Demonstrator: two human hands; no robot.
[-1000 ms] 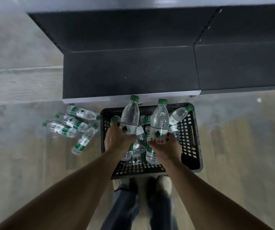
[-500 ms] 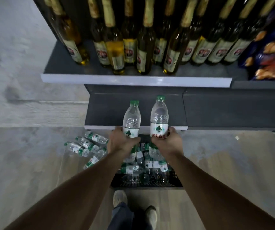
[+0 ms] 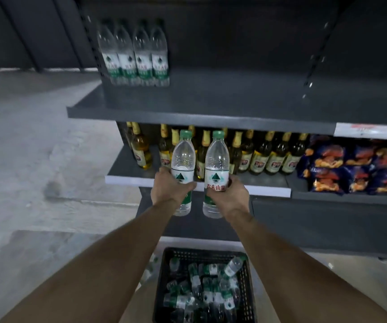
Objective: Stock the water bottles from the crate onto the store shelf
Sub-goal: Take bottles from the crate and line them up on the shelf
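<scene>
each hand holds one upright water bottle, fingers wrapped tight around the label: the left hand has the left bottle, the right hand the right bottle. both bottles are in the air, above the crate. the upper shelf, where a row of bottles already stands at the left, is above and beyond the caps. the left hand seems nearer to that row.
</scene>
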